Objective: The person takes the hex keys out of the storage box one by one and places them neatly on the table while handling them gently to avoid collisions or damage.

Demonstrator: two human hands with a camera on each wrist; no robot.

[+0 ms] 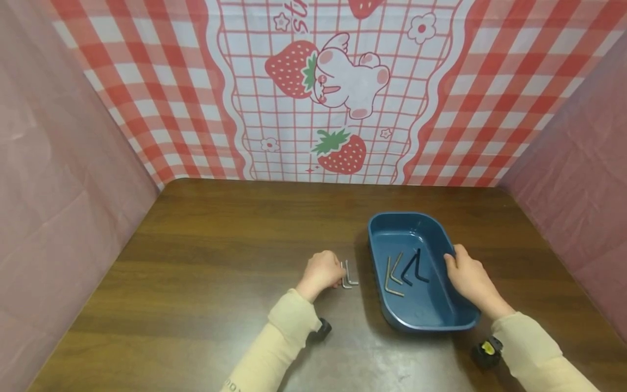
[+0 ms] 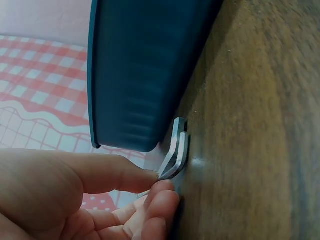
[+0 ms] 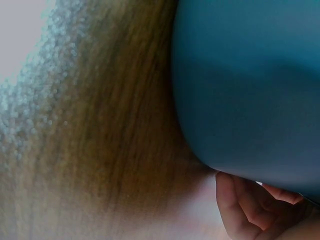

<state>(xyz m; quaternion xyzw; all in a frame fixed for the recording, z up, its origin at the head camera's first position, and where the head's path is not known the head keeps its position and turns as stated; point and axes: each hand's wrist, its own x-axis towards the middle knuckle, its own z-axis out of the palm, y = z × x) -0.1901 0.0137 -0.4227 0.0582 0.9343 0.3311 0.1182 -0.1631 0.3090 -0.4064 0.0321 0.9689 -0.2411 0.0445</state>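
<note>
Between thumb and fingertips, my left hand [image 1: 319, 273] pinches two silver hex keys [image 1: 349, 283], low over the table. In the left wrist view the short bent ends of these hex keys [image 2: 180, 145] point away from the fingertips, close to the wood. To their right sits a blue plastic basin [image 1: 433, 316], whose right rim my right hand [image 1: 472, 280] grips, thumb over the edge. The right wrist view has curled fingers [image 3: 232, 200] against the basin's outer wall. Inside lie two brass-coloured hex keys [image 1: 388, 275] and two black hex keys [image 1: 418, 267].
The brown wooden table [image 1: 206, 261] reaches back to a red-checked cloth [image 1: 176, 98] with strawberry prints. Pink cloths [image 1: 63, 152] hang at both sides. A black wrist device [image 1: 486, 353] is beside the right cuff, another [image 1: 323, 329] by the left cuff.
</note>
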